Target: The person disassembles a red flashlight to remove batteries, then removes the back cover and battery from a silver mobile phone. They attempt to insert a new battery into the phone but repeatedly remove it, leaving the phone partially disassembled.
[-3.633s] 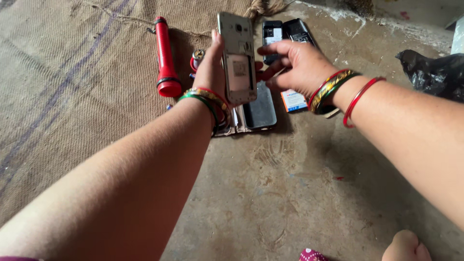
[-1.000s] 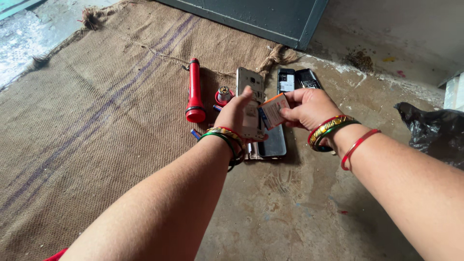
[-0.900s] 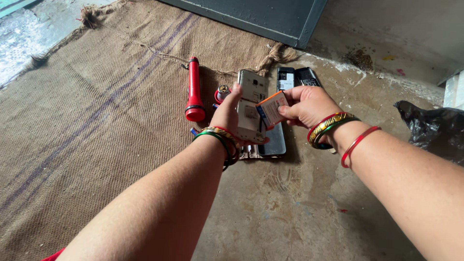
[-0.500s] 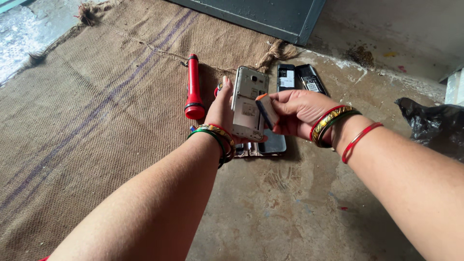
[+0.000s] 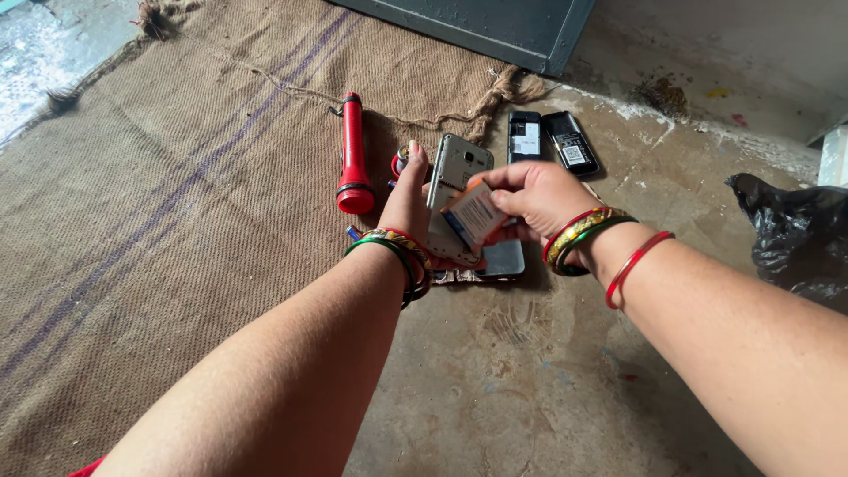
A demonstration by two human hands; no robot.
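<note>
Two hands meet over the concrete floor [image 5: 548, 389], just past the edge of the coarse brown jute mat [image 5: 159, 230]. The left hand [image 5: 408, 196] holds a silver smartphone with its back cover off [image 5: 452, 190], open back turned towards the person, thumb up along the near edge and the other fingers hidden behind the body. The phone stands nearly upright, its long axis running from the camera end at the top down to the wrist, leaning slightly to the right.

The right hand [image 5: 537, 196] comes in from the right, its fingers [image 5: 495, 180] pinching a flat rectangular white-and-orange battery [image 5: 474, 215] by its upper edge. The battery lies against the lower half of the phone's open back, tilted, its lower corner touching the phone and its upper end still lifted away. So the battery sits between the right fingers and the phone, and the right hand is the nearer one to it.

Beneath the hands a dark flat phone or cover [image 5: 502, 261] lies on the floor. A red cylindrical torch [image 5: 353, 155] rests on the mat to the left, two small black phones with open backs [image 5: 552, 140] lie beyond, and a crumpled black plastic bag [image 5: 795, 234] sits at the right.
</note>
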